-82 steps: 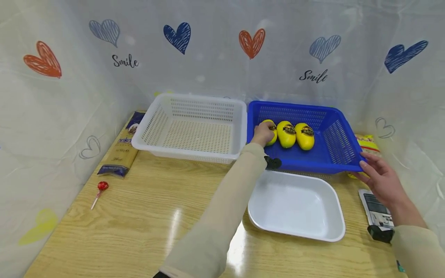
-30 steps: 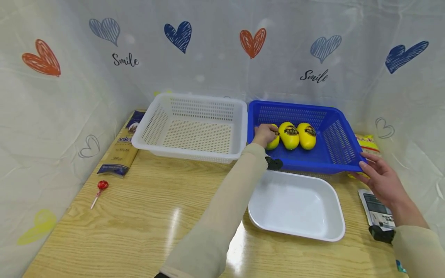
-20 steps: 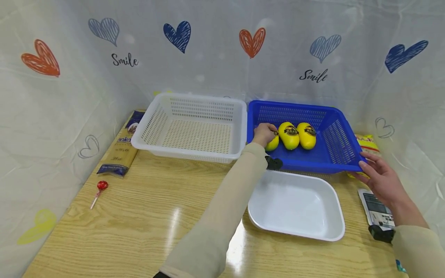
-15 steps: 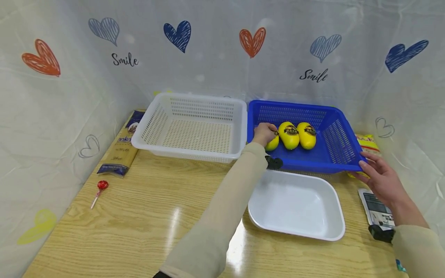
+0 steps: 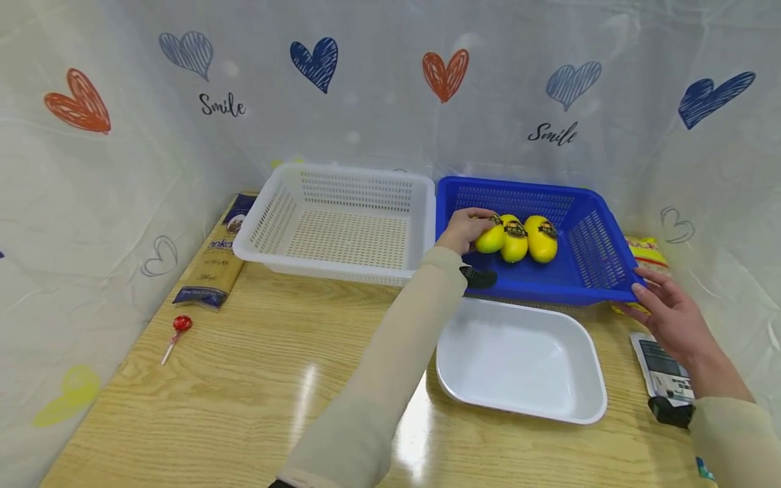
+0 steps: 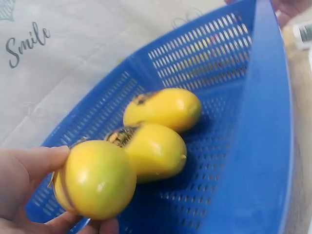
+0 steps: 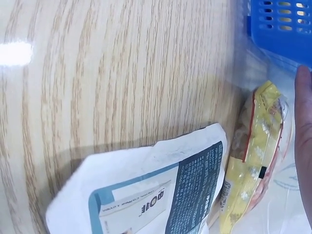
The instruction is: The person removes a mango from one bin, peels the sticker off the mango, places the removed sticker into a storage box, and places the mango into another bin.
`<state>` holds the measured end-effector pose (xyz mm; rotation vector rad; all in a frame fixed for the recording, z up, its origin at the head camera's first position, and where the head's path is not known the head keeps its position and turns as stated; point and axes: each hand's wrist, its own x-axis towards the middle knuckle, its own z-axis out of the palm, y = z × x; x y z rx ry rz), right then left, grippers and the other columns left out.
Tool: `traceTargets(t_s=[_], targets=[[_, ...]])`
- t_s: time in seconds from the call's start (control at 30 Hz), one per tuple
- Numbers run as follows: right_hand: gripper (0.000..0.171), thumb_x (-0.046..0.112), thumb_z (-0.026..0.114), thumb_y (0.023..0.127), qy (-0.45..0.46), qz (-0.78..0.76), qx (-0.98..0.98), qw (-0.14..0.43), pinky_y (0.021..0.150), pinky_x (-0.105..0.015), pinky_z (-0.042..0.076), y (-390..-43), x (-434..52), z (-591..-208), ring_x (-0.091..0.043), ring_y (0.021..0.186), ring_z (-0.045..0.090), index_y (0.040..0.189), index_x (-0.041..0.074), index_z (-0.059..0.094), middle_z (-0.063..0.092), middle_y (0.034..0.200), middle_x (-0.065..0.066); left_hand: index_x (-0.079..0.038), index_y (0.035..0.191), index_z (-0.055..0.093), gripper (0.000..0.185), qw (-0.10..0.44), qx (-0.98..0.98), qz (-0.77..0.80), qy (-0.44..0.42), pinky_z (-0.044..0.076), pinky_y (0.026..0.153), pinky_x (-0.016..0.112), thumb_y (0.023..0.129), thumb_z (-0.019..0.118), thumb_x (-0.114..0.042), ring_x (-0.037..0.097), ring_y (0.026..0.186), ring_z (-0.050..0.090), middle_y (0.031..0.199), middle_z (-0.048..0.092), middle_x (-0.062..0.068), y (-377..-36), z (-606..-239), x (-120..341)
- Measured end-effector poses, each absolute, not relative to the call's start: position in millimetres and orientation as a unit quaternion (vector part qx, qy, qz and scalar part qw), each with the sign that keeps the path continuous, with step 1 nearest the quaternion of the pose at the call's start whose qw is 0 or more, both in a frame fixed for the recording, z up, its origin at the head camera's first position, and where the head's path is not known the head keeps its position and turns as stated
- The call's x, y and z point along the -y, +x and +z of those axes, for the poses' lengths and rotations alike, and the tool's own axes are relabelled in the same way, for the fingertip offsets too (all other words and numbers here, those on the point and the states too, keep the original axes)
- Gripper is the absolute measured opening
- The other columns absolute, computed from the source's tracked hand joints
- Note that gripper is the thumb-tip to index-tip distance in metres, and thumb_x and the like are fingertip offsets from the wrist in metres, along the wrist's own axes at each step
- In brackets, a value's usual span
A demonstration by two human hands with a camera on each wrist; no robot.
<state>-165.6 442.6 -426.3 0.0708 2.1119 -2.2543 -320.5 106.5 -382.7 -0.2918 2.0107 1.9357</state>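
Left hand: the left hand (image 5: 462,230) reaches into the blue basket (image 5: 601,261) and grips the yellow fruit (image 6: 95,179) nearest its left wall. The thumb lies on top and the fingers go under it, so the fruit looks lifted a little off the basket floor.
Other fruits: two more yellow fruits (image 5: 528,238) lie side by side on the basket floor, just beside the held one, each with a dark label on its end.
Right hand: the right hand (image 5: 665,315) rests with relaxed fingers on the near right corner of the blue basket. I think it keeps the basket steady while the other hand works inside.
White basket: the white basket (image 5: 281,203) stands touching the blue one on the left.
White tray: the white tray (image 5: 586,386) sits on the wooden table (image 5: 232,379), in front of the blue basket.
Beside the right hand: a white packet (image 7: 146,195) and a yellow snack bag (image 7: 253,161) lie on the table.
Far left: a pasta bag (image 5: 213,261) and a red lollipop (image 5: 177,327) lie there.
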Motion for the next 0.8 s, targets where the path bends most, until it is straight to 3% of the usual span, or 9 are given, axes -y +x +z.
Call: traceTargets(t_s=[0.2,0.5,0.8], targets=[[0.048,0.014,0.055,0.100,0.025,-0.729,-0.684,0.024,0.071,-0.024,0.057,-166,-443,-427,0.000,0.094,0.065,0.145,0.020,0.041,0.051,0.122,0.009,-0.022,0.112,0.073,0.021,0.183,-0.661,0.725,-0.065,0.056,0.077,0.046,0.093,0.069,-0.016,0.022,0.095,0.061,0.113,0.064,0.000,-323,-379,-103],[0.047,0.011,0.051,0.101,0.002,-0.738,-0.674,0.033,0.072,-0.025,0.057,-167,-445,-427,-0.001,0.097,0.065,0.147,0.018,0.041,0.054,0.125,0.009,-0.026,0.112,0.073,0.022,0.193,-0.657,0.728,0.034,0.057,0.075,0.039,0.091,0.072,-0.023,0.015,0.094,0.062,0.113,0.062,-0.005,-326,-361,-81],[0.047,0.010,0.050,0.101,0.000,-0.742,-0.669,0.033,0.072,-0.026,0.057,-167,-444,-427,-0.003,0.098,0.065,0.147,0.017,0.041,0.055,0.124,0.009,-0.021,0.117,0.070,0.027,0.178,-0.668,0.709,0.141,0.058,0.075,0.034,0.090,0.073,-0.024,0.016,0.099,0.061,0.126,0.049,-0.001,-307,-328,-44]])
